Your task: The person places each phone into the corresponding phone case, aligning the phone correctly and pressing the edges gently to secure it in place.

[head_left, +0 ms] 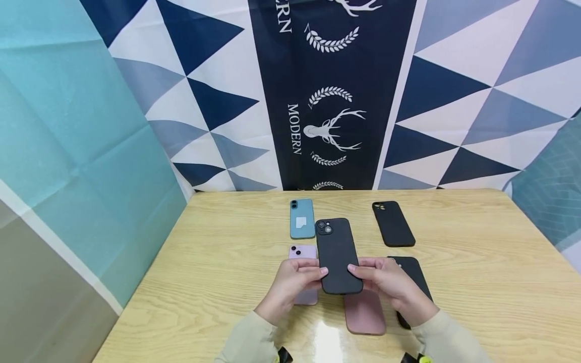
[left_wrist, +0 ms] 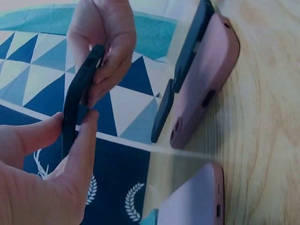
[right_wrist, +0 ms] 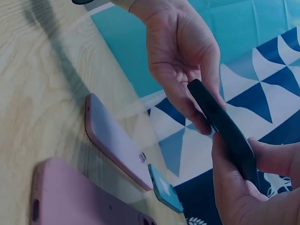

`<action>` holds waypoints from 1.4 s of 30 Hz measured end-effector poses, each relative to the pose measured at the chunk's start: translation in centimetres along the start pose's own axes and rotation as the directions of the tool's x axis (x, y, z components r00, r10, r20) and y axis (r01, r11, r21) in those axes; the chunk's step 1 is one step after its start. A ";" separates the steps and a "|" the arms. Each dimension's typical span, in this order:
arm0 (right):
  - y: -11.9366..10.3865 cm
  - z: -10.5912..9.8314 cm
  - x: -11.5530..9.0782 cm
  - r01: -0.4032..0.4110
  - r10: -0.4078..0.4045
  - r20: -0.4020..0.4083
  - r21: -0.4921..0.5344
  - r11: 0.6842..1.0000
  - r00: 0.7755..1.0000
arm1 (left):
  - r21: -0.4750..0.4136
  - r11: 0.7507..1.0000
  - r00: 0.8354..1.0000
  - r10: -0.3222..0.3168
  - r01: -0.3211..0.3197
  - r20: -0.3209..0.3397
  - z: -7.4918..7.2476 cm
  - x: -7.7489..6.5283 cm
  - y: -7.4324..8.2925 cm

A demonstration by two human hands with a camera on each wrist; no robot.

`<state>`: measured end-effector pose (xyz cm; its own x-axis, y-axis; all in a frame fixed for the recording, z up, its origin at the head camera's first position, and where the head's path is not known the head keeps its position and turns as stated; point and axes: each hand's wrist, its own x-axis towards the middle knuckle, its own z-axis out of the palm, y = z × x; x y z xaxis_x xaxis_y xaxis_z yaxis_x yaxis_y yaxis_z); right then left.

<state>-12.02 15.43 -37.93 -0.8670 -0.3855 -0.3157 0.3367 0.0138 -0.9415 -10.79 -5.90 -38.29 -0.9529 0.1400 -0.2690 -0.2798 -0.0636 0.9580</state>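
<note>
In the head view, the left hand and right hand pinch a black phone by its sides, up off the table. The left wrist view shows its thin edge. The right wrist view shows it slanting.

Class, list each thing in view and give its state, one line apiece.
Held case: raised, lenses showing in its cutout
Left hand: gripping that case
Right hand: gripping it too
Blue phone: lying back up
Lilac phone: lying back up
Pink case: lying back up
Far black case: flat, cutout apparently empty
Near black case: flat, partly hidden, contents unclear
</note>
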 end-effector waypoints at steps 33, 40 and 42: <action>-2.7 -4.1 5.0 -0.171 0.129 -0.236 -0.169 0.971 0.963 | 0.957 0.275 0.942 0.290 0.087 -0.169 0.6 1.3 -2.9; -2.8 -4.8 6.6 -0.212 0.148 -0.248 -0.254 0.944 0.957 | 0.943 0.325 0.947 0.274 0.075 -0.170 0.8 1.4 -2.9; -2.6 -4.9 7.0 -0.225 0.156 -0.257 -0.266 0.937 0.954 | 0.950 0.303 0.950 0.268 0.073 -0.159 0.8 1.5 -2.8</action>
<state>-20.79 17.22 -38.24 -0.8687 -0.1285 -0.4783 0.4129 0.3455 -0.8427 -11.29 -4.71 -41.33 -0.9991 -0.0408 -0.0149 -0.0434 0.9297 0.3658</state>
